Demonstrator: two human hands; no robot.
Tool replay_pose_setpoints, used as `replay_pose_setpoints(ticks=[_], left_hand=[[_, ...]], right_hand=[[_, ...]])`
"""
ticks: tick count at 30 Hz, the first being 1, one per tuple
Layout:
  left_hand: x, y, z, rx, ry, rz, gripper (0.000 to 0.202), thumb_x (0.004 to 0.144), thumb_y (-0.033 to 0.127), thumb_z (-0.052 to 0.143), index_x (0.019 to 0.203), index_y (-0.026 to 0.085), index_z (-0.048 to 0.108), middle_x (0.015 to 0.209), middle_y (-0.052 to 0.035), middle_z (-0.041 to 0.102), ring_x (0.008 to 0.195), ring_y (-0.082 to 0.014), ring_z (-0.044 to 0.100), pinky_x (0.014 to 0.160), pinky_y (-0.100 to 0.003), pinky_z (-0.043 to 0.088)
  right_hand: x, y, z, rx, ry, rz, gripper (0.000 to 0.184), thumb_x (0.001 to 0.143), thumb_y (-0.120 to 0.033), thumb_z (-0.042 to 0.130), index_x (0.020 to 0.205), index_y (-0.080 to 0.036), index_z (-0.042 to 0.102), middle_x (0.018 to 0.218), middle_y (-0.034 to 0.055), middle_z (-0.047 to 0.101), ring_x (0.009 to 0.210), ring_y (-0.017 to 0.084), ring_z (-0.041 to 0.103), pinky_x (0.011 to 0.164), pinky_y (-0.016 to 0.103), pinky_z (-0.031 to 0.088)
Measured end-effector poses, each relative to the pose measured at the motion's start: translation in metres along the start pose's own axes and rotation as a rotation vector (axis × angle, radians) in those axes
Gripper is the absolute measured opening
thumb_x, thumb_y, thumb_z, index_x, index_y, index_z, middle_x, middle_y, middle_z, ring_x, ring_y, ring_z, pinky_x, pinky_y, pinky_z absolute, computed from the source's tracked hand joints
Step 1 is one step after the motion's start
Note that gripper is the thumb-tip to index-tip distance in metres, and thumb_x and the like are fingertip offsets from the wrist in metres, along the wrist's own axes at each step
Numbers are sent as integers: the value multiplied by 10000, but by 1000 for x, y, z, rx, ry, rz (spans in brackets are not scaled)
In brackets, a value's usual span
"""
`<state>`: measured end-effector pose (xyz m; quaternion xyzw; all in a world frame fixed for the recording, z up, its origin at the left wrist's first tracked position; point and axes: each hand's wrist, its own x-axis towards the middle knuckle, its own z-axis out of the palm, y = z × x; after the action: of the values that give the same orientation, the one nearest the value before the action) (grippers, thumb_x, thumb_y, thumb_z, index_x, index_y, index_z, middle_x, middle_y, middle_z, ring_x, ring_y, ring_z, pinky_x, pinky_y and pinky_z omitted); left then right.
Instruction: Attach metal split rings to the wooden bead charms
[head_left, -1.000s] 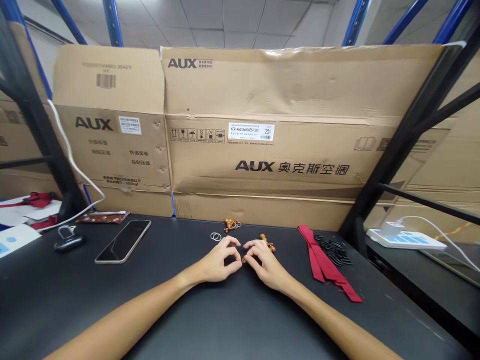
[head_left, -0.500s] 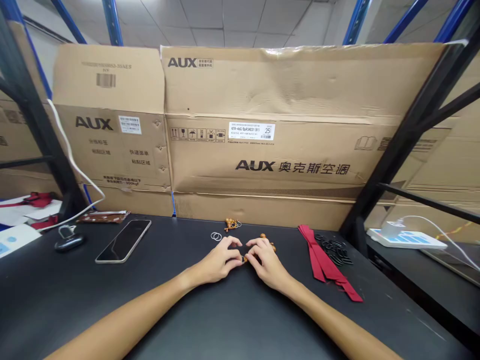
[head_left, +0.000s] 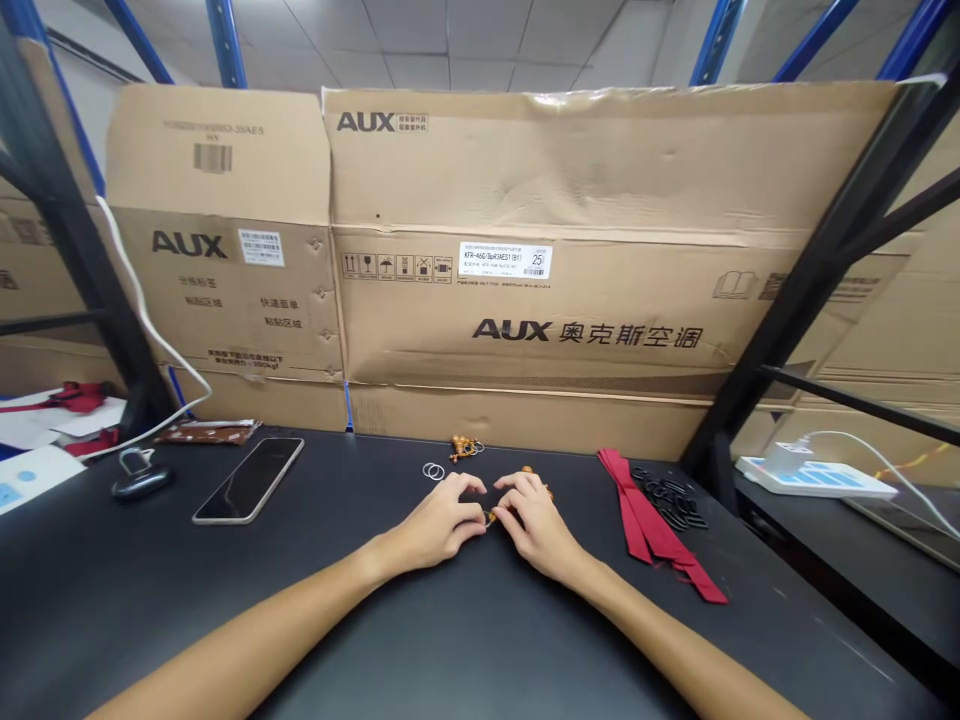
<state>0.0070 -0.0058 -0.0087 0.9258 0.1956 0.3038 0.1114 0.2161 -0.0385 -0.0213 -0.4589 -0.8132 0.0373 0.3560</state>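
My left hand (head_left: 444, 522) pinches a small metal ring (head_left: 487, 521) between thumb and forefinger, low over the dark table. Facing it, my right hand (head_left: 537, 525) is closed on a small orange-brown piece at the ring, mostly hidden by the fingertips. More orange-brown beads (head_left: 527, 470) show just behind my right fingers. Beyond my left hand lie loose silver rings (head_left: 433, 471). Farther back sits a little heap of orange-brown beaded pieces (head_left: 465, 446) with rings attached.
Red fabric strips (head_left: 652, 530) and a pile of black buckle-like pieces (head_left: 671, 500) lie to the right. On the left are a phone (head_left: 250, 482), a black earphone-case-like object (head_left: 141, 482) and a brown wrapper (head_left: 208, 431). Cardboard (head_left: 525, 300) walls the back; black rack posts (head_left: 810, 290) flank the table.
Both hands stay nearly in place, with only slight finger movement around the ring. The view has shifted very slightly.
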Motion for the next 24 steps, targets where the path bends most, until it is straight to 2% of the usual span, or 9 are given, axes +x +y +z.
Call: replay_pose_setpoints(ticks=[10,18,24], left_hand=[[-1,4,0,47,-2,21,100,890,202,552,859,182,646,1176,-86,526,1104,-210,506,981,-357,436],[0,2,0,30,-6,18,129,899,190,542,838,196,655,1182,-72,521,1095,-202,498,969,-343,436],[-1,7,-3,23,-26,-10,98,884,230,565,836,184,637,1166,-83,526,1093,-211,502,966,-356,435]], right_hand=[[-1,-5,0,67,-25,-102,129,912,-204,474,812,-205,555,1095,102,562,1084,243,480,925,462,422],[-1,3,0,-134,36,-64,142,901,-195,483,785,-201,564,1105,103,564,1062,261,472,905,481,426],[-2,-1,-1,-66,22,-65,148,911,-194,473,785,-202,549,1115,93,560,1063,249,478,904,468,427]])
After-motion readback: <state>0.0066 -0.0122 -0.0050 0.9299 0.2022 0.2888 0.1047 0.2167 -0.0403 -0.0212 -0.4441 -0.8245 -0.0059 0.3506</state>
